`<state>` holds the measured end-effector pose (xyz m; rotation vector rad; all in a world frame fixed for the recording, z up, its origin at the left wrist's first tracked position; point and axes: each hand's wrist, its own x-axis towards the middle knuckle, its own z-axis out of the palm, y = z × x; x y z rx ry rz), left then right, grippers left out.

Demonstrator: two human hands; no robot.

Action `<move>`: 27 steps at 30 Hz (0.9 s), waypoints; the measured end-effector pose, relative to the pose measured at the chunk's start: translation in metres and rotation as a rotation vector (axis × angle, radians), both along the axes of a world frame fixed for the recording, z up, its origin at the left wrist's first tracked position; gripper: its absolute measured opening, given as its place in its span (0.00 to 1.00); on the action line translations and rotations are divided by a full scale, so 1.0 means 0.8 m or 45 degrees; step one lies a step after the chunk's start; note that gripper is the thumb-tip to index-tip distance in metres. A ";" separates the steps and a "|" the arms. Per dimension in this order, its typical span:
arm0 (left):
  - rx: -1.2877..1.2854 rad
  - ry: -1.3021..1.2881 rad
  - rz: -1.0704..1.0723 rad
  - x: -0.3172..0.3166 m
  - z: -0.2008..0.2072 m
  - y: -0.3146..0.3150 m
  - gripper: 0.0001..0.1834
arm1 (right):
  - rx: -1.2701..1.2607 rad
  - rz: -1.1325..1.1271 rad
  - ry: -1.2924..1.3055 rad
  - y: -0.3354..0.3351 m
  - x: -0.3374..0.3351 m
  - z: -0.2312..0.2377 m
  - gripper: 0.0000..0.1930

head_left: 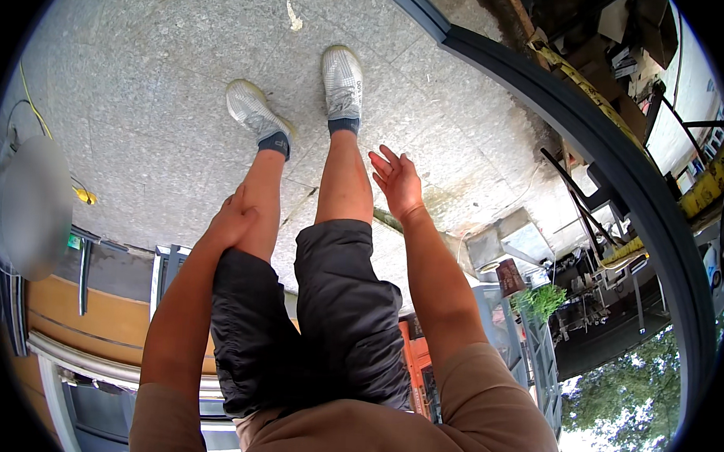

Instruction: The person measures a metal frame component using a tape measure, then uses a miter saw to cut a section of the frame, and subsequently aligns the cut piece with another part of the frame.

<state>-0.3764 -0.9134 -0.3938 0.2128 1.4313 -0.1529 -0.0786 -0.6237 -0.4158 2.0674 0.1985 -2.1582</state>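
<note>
My left hand [235, 220] rests against my left leg just below the hem of the dark shorts [338, 306]. Its fingers lie along the shin and hold nothing; some fingertips are hard to make out. Beside my right shin, my right hand [398, 183] hovers palm up with the fingers spread, and nothing is in it. A light grey sneaker [254, 108] is on my left foot and another sneaker [342, 84] is on my right, both on the grey stone-patterned floor [157, 104]. To the right of my right hand, a long dark grey metal bar [546, 89] crosses the view, looking curved.
On the left are a blurred round grey object [30, 207] and a yellow plug [84, 196] on a yellow cable. Cardboard boxes [603, 71] and yellow-black striped bars [707, 180] stand beyond the bar. A green plant [540, 301] and an orange frame [415, 362] are at lower right.
</note>
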 end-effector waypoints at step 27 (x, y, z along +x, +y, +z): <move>0.028 0.015 -0.125 -0.002 -0.007 0.002 0.50 | 0.187 0.962 0.522 -0.005 -0.035 0.077 0.32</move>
